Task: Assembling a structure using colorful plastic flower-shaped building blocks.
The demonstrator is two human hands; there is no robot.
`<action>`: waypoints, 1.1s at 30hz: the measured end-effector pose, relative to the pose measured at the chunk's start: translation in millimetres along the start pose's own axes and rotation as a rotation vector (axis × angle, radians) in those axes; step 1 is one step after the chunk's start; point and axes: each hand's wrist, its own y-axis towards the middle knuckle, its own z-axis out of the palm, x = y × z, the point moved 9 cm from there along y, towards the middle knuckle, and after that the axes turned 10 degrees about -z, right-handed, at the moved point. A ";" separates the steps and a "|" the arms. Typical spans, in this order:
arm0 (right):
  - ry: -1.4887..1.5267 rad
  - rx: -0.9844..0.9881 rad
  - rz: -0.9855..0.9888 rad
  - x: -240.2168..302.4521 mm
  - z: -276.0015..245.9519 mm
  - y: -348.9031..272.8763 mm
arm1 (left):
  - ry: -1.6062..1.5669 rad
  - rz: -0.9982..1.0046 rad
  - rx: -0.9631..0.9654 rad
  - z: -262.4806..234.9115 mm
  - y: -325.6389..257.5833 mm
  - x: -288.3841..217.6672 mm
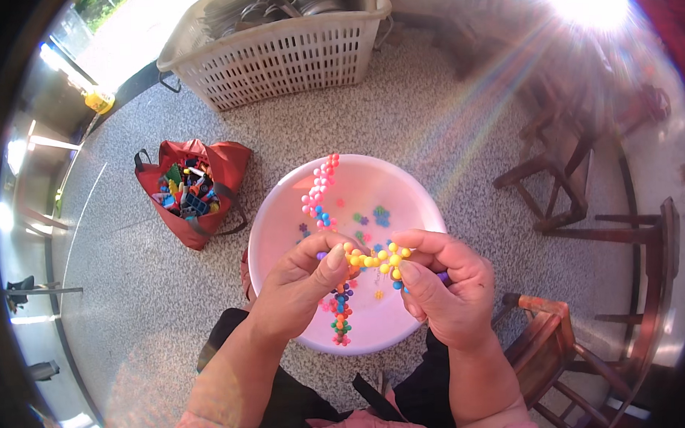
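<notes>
Head cam, L to R: red bag (186, 233) lay on the speckled floor (149, 296), mouth open, crammed w/ mixed toy bits (191, 189); white slotted basket (277, 69) stood at the far side, loaded w/ metallic-looking stuff, exact type unclear; left hand (292, 295) was over the near-L part of the pink basin (388, 325), thumb & fingers closed in a pinch on the orange-yellow L end of the yellow bead strip (370, 261); a bit of purple poked out at its fingers.

Multicolour bead chain (341, 312) showed both sides of that hand: one length ran away toward the basin's far rim, other ran toward the wearer; so its long axis went approx. near-to-far, whereas the strip's went side to side, roughly square to it; left hand was the nearer one to the chain; whether strip & chain joined under the left thumb, couldn't tell.

Strip bridged the gap btwn hands, above the basin; loose flower-shaped pieces (382, 216) were scattered on the basin floor beyond; right hand (460, 297) pinched the strip's R end, a yellow flower, btwn thumb & fingers, w/ blue beads (398, 286) just below & purple beads (443, 277) by its fingers; far R, wooden seat (539, 347) stood near the right forearm.
</notes>
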 end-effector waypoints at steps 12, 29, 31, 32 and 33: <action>-0.239 0.096 -0.052 4.1 -1.0 -2.2 | 0.219 0.036 -0.030 -0.8 -6.1 0.6; 0.024 -0.051 0.089 -7.7 -10.5 -4.5 | 0.138 0.021 -0.027 -6.6 -13.2 4.6; -0.020 -0.003 0.061 -9.5 -1.4 -5.6 | 0.148 0.046 -0.005 -5.2 -14.9 2.5; -0.062 0.044 0.036 -8.8 4.6 -6.0 | 0.139 0.028 -0.022 -6.6 -15.7 3.4; -0.059 0.043 0.037 -9.8 4.0 -6.4 | 0.134 0.004 -0.040 -7.4 -15.2 5.5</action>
